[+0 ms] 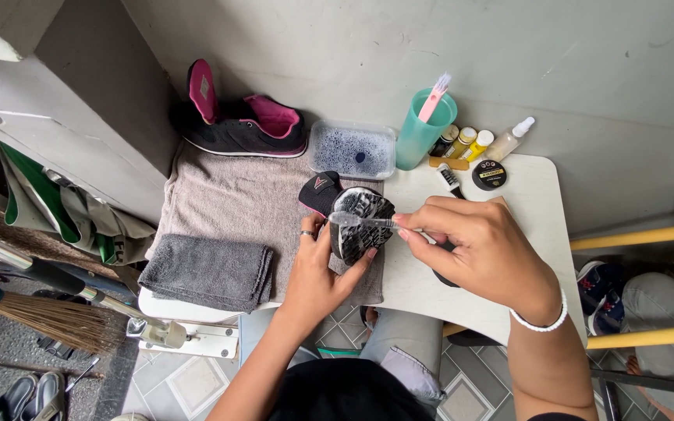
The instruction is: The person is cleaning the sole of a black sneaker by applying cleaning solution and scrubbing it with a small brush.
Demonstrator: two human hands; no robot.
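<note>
My left hand grips a black shoe with its soapy sole turned up, over a grey towel spread on a small white table. A ring sits on one finger of that hand. My right hand holds a clear-handled toothbrush whose bristles rest on the foamy sole. A white bracelet circles my right wrist.
A second black shoe with pink lining stands at the back by the wall. Beside it are a clear tub of soapy water, a teal cup with a brush, small bottles, a round tin, a folded dark grey cloth. A broom lies at left.
</note>
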